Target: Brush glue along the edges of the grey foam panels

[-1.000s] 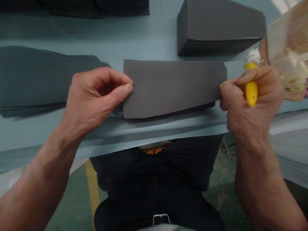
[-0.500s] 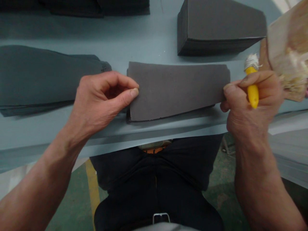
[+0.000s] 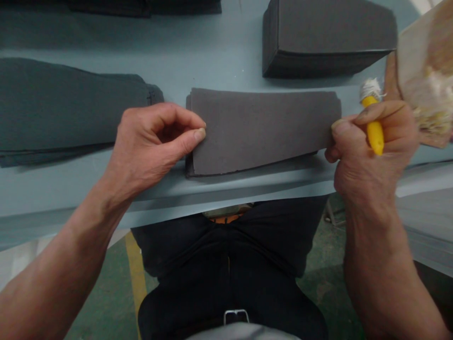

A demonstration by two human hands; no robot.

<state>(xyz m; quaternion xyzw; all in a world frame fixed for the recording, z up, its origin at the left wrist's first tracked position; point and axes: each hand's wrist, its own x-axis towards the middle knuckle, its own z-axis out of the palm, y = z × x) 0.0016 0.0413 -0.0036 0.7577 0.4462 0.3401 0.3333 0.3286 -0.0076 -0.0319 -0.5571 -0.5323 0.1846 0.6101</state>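
A dark grey tapered sheet, with one curved long edge, lies over a small stack of like pieces close to the table's front edge. My left hand pinches its left end between thumb and forefinger. At the narrower right end, my right hand pinches the sheet too. A yellow-handled brush with a white, frayed-looking head is tucked between the fingers of that same hand, head pointing away from me.
The table has a pale blue-grey cover. A taller grey stack stands at back right, dark green cloth pieces lie at left, and black stacks sit at the far edge. A container with yellowish residue stands at far right.
The view has shifted slightly, so everything on the table appears a little higher. Both hands keep their pinch on the sheet, which stays nearly in place over the stack.
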